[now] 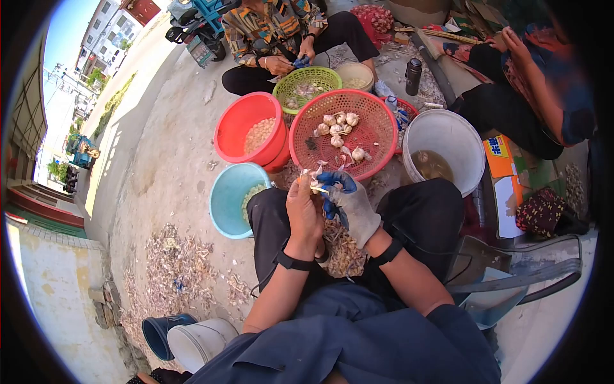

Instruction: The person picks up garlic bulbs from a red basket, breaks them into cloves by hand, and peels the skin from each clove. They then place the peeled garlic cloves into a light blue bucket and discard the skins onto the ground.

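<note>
Garlic [313, 174] status? Where is it?

In the air between the two hands, over the near rim of the red basket [382, 131] as the head view has it.

Grip?

Left hand [306, 208], bare: thumb and fingers pinched on the garlic. Right hand [354, 208], gray glove with blue fingertips: fingers curled right up against it. Can't tell if they're clamped on anything. Small pale sliver [318, 189] sits between the hands; blade or stem, can't tell.

Below that?

Loose peel [343, 249] between the knees.

Basket contents?

Whole bulbs [336, 129] grouped mid-basket toward the far edge, a lone bulb [358, 153] nearer the near-right rim.

Around it?

Red tub [225, 131] just beside its left rim, pale cloves inside. Light-blue basin [220, 203] just off the tub's near edge, some pale pieces at its right wall. White bucket [470, 144] near the right rim, murky liquid at the bottom. Green basket [327, 78] at the far-left rim, more garlic in it.

Farther out?

Person in a patterned shirt [275, 29] behind the green basket, both hands on something blue. Second person [543, 96] seated far right. Peel heap [176, 269] on the ground, left.
</note>
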`<action>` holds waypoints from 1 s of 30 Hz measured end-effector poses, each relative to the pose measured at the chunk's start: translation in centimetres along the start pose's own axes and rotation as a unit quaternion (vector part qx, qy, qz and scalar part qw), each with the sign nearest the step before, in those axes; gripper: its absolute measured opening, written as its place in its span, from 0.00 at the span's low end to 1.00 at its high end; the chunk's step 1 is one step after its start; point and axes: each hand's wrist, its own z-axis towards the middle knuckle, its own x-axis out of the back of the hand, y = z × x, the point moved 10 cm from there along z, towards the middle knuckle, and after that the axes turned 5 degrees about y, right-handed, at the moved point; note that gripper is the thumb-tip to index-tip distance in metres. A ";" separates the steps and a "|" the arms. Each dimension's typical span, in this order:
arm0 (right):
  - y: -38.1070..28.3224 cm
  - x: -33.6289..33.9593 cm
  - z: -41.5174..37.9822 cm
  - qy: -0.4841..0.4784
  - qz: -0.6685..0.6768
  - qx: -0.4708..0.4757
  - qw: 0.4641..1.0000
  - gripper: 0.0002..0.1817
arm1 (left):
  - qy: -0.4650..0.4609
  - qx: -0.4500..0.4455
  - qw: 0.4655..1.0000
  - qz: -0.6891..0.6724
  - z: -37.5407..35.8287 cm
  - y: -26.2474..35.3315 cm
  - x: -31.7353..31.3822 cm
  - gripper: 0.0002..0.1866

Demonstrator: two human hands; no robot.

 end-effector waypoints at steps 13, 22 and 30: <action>-3.2 -0.3 -1.5 0.110 -0.377 0.237 0.889 0.13 | -0.025 -0.017 0.999 0.022 -0.2 -0.7 0.1 0.11; 0.8 0.9 1.5 -0.028 0.219 -0.089 0.971 0.12 | -0.036 0.011 0.999 -0.013 -0.6 -0.5 -1.9 0.11; 0.6 1.3 0.2 0.058 0.038 -0.023 0.997 0.09 | 0.001 -0.005 1.000 0.000 0.4 -1.2 0.3 0.09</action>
